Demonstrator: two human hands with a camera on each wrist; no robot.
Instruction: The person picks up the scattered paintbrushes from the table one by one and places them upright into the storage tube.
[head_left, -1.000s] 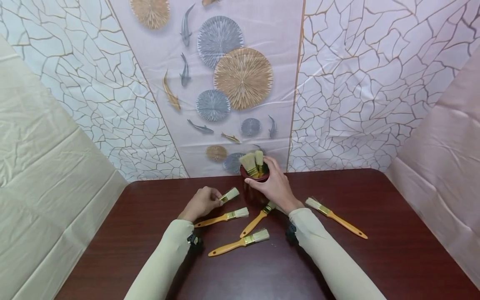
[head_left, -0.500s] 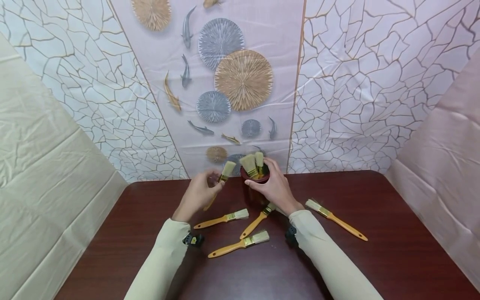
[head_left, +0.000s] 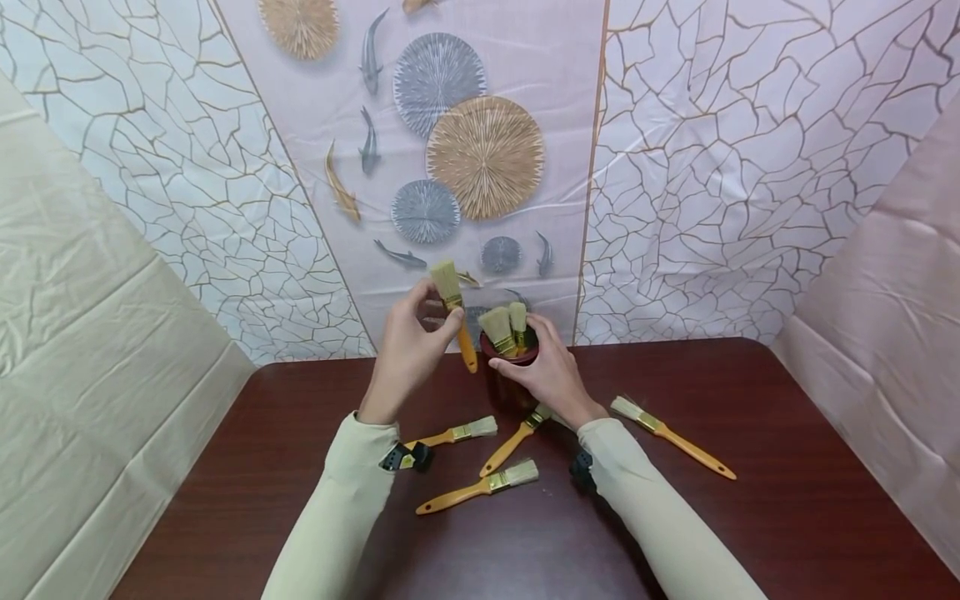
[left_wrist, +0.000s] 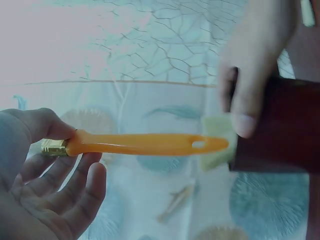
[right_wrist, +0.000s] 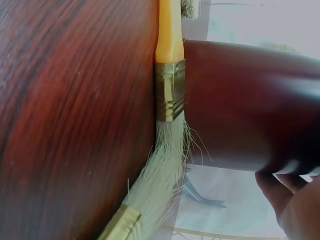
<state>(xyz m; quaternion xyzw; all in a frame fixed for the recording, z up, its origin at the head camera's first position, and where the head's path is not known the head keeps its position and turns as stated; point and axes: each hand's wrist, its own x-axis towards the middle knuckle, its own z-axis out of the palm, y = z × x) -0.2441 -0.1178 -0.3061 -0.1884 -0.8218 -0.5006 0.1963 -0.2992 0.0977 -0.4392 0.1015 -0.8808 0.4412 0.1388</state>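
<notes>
Pinching brush (head_left: 454,311), left hand (head_left: 405,354) is hovering at 10 o'clock of cup (head_left: 510,371); right hand (head_left: 551,375) is gripping cup; crowded bristles risk snagging the handle.

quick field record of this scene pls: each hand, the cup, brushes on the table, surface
left hand: pinches a raised brush near the ferrule, bristles up, orange handle angled down toward the cup
right hand: holds the dark red cup by its side
cup contents: two brushes, bristles up
brushes on table: four with orange handles; three lie between the forearms, one to the right of the right arm
surface: dark red wood-grain table
backdrop: cracked-pattern sheet with fish and discs
</notes>
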